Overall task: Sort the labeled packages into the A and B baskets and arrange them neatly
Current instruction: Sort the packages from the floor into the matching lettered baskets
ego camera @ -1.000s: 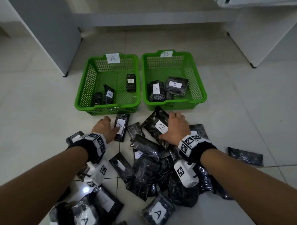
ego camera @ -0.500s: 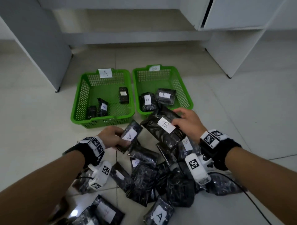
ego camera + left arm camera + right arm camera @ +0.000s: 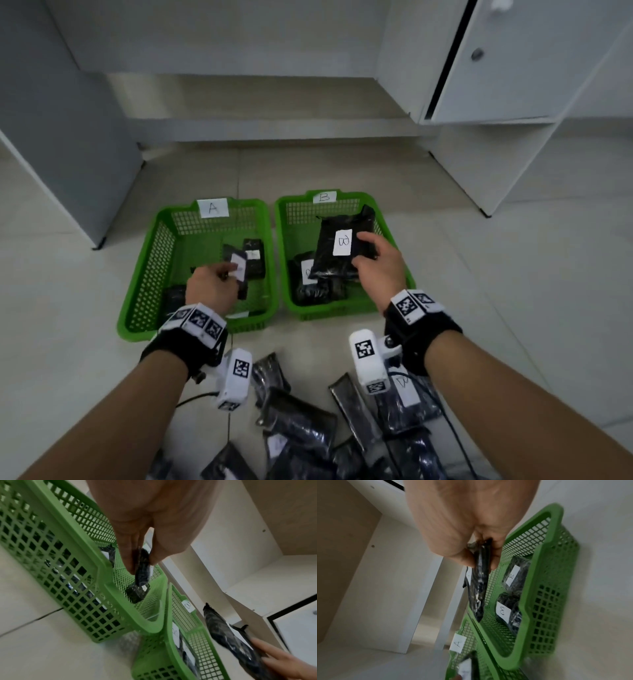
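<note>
Packages heaped on tiled floor | left hand pinches one, label blurred | right hand grips B package

Both baskets, the A basket and the B basket, were green moulded plastic with open lattice walls and smooth rims. The B package was glossy, crinkled black plastic film bearing a matt white paper label. The floor was smooth, faintly shiny pale tile. The wrist straps looked like matt black cloth.

White cabinet door ajar above the pale tiled floor
</note>
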